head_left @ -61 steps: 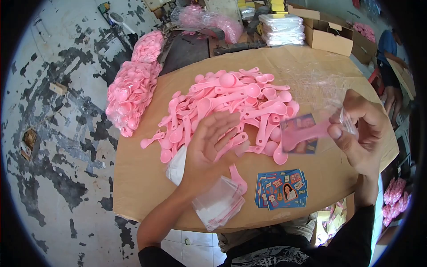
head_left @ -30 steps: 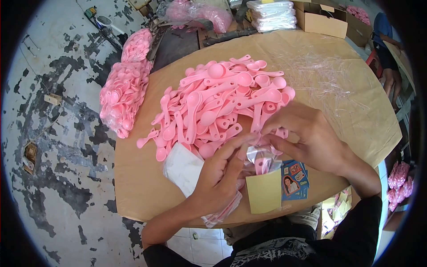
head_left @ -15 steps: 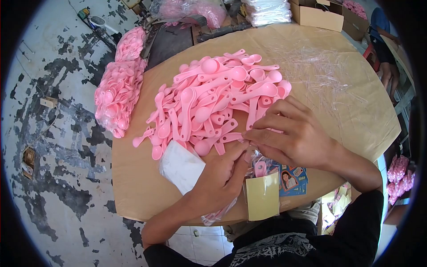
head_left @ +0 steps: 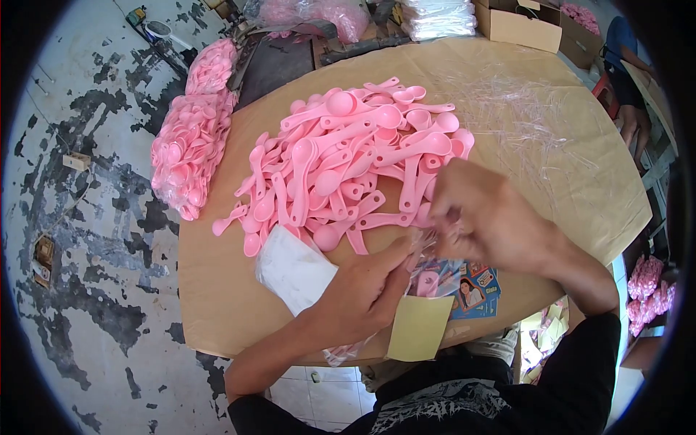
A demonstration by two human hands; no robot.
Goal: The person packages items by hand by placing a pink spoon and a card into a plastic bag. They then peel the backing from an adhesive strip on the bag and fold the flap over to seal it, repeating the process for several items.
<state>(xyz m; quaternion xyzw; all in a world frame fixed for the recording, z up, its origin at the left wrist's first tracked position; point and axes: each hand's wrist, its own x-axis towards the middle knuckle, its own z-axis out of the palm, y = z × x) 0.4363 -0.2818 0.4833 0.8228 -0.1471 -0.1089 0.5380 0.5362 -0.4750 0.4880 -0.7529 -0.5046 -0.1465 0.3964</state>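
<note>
My left hand pinches the gathered neck of a clear plastic bag. Inside the bag show pink plastic pieces and a plain yellow card. At the same neck is my right hand, its fingers curled together and smeared by motion; what they grip is too blurred to name. Just beyond both hands lies a big heap of pink measuring spoons. A white packet rests beside my left hand. Blue printed cards lie under and right of the bag.
Thin clear strips are scattered on the brown-covered table. Filled bags of pink spoons stand off its left edge. White plastic stacks and a cardboard box sit behind. Another person is at far right.
My right hand has drawn up and to the right, its fingers curling in more. The bag's lower end with the yellow card has tilted slightly left. My left hand keeps its pinch.
</note>
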